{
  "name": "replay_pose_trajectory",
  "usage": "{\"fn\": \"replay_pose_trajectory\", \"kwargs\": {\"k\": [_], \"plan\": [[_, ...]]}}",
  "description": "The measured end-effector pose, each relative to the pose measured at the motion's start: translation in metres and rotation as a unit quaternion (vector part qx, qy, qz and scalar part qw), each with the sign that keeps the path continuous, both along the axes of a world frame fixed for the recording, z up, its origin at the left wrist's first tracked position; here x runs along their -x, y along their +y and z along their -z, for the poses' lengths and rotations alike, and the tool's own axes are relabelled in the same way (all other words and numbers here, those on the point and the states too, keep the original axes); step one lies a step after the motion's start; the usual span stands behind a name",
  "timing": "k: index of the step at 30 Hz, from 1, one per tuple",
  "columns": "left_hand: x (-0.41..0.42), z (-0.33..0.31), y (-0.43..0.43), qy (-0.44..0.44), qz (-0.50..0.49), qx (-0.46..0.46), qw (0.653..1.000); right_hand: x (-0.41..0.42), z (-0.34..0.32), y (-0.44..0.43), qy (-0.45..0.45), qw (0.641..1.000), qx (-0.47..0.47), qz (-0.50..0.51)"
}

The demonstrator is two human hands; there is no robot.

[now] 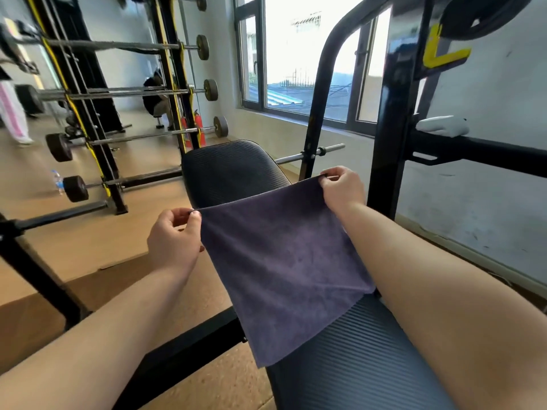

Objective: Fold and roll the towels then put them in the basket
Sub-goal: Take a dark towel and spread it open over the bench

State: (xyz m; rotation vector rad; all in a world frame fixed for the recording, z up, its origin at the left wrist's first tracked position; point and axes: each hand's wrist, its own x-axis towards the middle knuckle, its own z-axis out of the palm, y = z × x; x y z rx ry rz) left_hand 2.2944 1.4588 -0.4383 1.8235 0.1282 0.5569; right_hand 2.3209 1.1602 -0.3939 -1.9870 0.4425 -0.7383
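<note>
Above the black ribbed table (233,170), a dark purple-grey towel (281,261) hangs spread open, held up by its two top corners; the left hand (174,235) pinches the left corner between thumb and fingertips; the right hand (340,187) pinches the farther right corner likewise; the towel's lower part covers the table's near pad, contact unclear; a barbell rack (118,93) stands at left.

Both hands, left (174,241) and right (340,187), pinch towel (284,267) top corners, spread taut over counter (233,170).
</note>
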Motion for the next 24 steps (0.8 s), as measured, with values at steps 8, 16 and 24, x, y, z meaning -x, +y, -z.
{"fn": "replay_pose_trajectory", "kwargs": {"k": [8,16,24], "plan": [[-0.03,-0.005,-0.008,0.089,0.025,0.062,0.994,-0.043,0.027,0.002,0.063,0.998,-0.005,-0.026],[-0.033,0.005,-0.002,0.093,0.019,-0.009,0.995,-0.046,0.041,0.005,0.148,0.97,-0.156,-0.115],[-0.025,-0.006,-0.003,0.044,0.006,-0.059,0.997,-0.03,0.025,-0.004,0.056,0.963,-0.232,-0.121]]}}
